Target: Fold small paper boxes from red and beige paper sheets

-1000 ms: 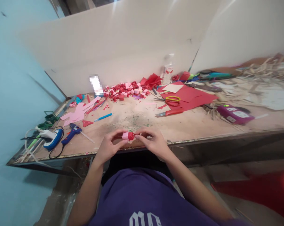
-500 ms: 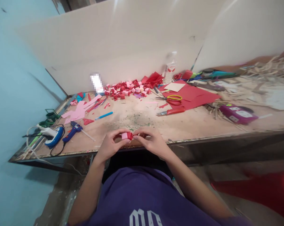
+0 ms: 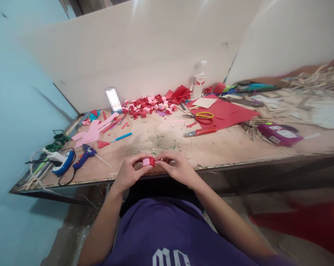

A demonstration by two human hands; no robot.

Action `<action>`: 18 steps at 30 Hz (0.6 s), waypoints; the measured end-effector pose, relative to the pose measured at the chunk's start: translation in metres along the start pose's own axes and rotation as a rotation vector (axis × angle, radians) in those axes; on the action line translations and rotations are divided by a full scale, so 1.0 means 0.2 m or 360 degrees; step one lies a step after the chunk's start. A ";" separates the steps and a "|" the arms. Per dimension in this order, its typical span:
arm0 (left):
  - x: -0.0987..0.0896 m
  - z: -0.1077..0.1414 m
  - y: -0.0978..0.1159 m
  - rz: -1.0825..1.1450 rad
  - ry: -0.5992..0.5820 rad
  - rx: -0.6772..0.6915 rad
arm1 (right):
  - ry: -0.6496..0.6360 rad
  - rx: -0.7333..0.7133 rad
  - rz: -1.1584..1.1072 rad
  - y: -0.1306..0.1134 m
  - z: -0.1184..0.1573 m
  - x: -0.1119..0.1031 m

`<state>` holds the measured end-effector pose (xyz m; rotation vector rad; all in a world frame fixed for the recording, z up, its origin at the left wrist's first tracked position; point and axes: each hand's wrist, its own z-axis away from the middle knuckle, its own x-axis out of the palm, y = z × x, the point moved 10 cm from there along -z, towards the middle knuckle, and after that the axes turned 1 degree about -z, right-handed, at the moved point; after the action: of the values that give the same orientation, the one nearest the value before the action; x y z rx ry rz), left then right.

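A small folded paper box (image 3: pixel 147 162), pink on its left part and red on its right, is held just above the table's front edge. My left hand (image 3: pixel 129 171) is closed around the pink part, thumb below and index finger above. At the red end, the thumb and index finger of my right hand (image 3: pixel 176 168) pinch the paper. The fingers partly hide the box's edges. Behind the hands, a heap of similar red and pink paper boxes (image 3: pixel 144 107) lies against the white board.
A glue gun (image 3: pixel 85 155) and a blue power strip (image 3: pixel 64 162) lie at left. A blue pen-like tool (image 3: pixel 121 137), scissors (image 3: pixel 202 117), and a red-handled cutter (image 3: pixel 202 131) lie across the middle. Red paper (image 3: pixel 233 114), a bottle (image 3: pixel 199 83) and a purple device (image 3: pixel 279 133) are farther right.
The right fingertips have shifted slightly at the box's red end, and the box is turned a little. The left hand keeps its hold. The whole view has shifted slightly.
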<state>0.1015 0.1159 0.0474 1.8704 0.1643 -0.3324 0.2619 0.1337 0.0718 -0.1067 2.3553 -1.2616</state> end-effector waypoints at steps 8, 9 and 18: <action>0.00 -0.01 -0.03 0.0226 0.0034 -0.0082 | 0.0050 0.0023 -0.0008 0.02 0.00 -0.01; 0.00 -0.01 -0.03 0.0255 0.0048 -0.0069 | 0.0052 0.0025 -0.0006 0.02 0.00 -0.01; 0.01 -0.01 -0.01 0.0279 -0.0012 0.0015 | -0.0016 0.0016 0.0033 0.00 -0.01 0.01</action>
<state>0.1044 0.1188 0.0460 1.8774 -0.0070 -0.2200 0.2602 0.1348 0.0713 -0.0847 2.3356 -1.2603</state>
